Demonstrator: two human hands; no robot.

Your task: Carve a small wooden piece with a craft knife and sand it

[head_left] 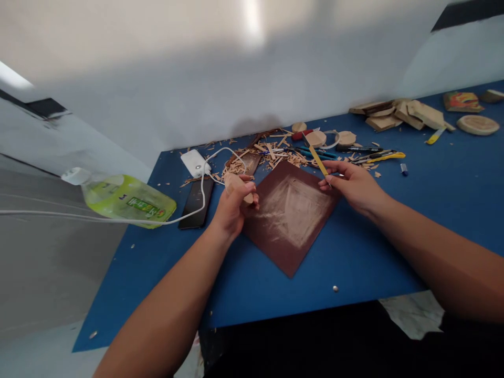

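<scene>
My left hand (235, 207) is closed around a small pale piece of wood (235, 182), partly hidden by the fingers. It is over the left corner of a square brown sheet of sandpaper (271, 241), whose middle is whitened with dust. My right hand (350, 184) pinches a slim yellow craft knife (318, 160) above the sheet's right corner. A thin grey tip on the knife points up and away from me. The knife and the wood are apart.
Wood shavings (281, 152) lie behind the sheet, with pens (315, 153), wood discs (316, 138) and a yellow-handled tool (388, 156). Left are a phone (196, 205), a white charger (195, 163) with cable and a green-yellow bottle (129, 199). Wood slabs (427, 114) are piled back right.
</scene>
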